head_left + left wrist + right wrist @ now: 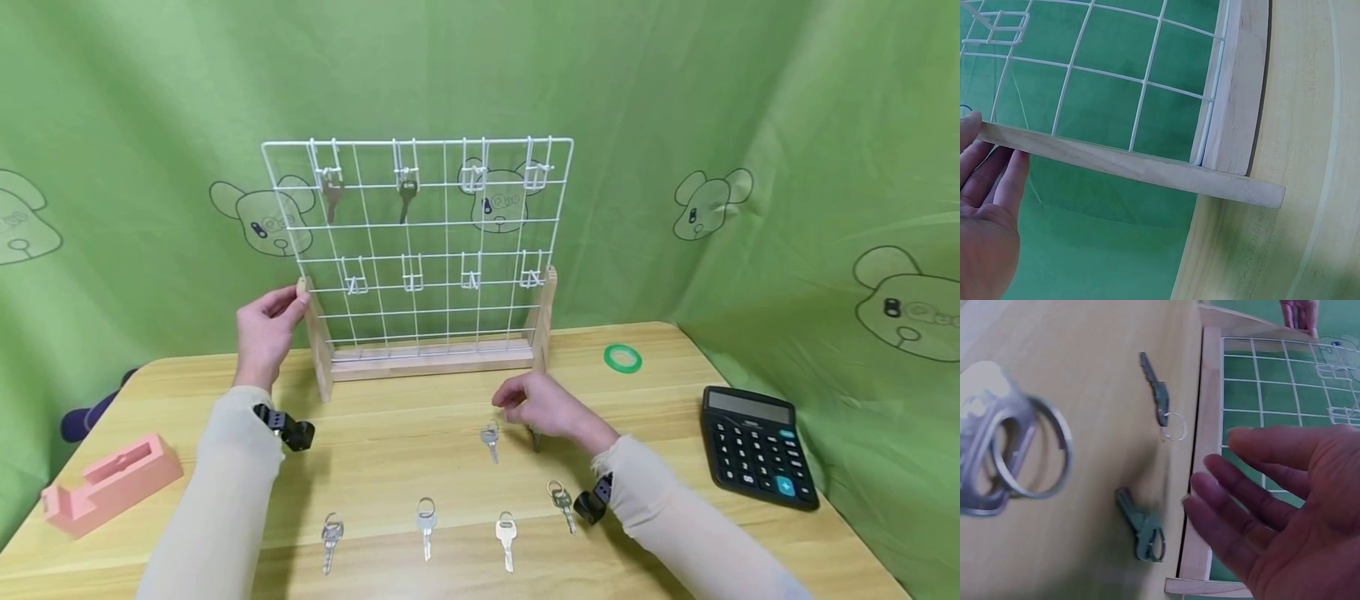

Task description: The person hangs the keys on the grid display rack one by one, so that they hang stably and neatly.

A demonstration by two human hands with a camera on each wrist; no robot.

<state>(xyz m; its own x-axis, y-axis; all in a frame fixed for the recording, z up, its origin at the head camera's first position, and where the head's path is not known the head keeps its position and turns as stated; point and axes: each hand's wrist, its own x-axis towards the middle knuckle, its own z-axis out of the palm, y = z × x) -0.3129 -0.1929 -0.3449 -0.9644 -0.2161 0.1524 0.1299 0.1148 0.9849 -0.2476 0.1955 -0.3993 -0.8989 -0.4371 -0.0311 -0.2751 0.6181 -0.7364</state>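
Observation:
A white wire grid rack with hooks stands in a wooden base. My left hand pinches the top of its left wooden side post, thumb on one side and fingers on the other. Two keys, one at the left and a darker one, hang from upper hooks. Low over the table, in front of the base, my right hand has loosely bent fingers, thumb apart from them, holding nothing. Beside it lie a silver key and another key, partly covered by the hand in the head view.
Nearer the front lie several ringed keys, among them one by the right wrist and one at the left. A pink tape dispenser stands left; a green tape roll and black calculator lie right. Green curtain surrounds the table.

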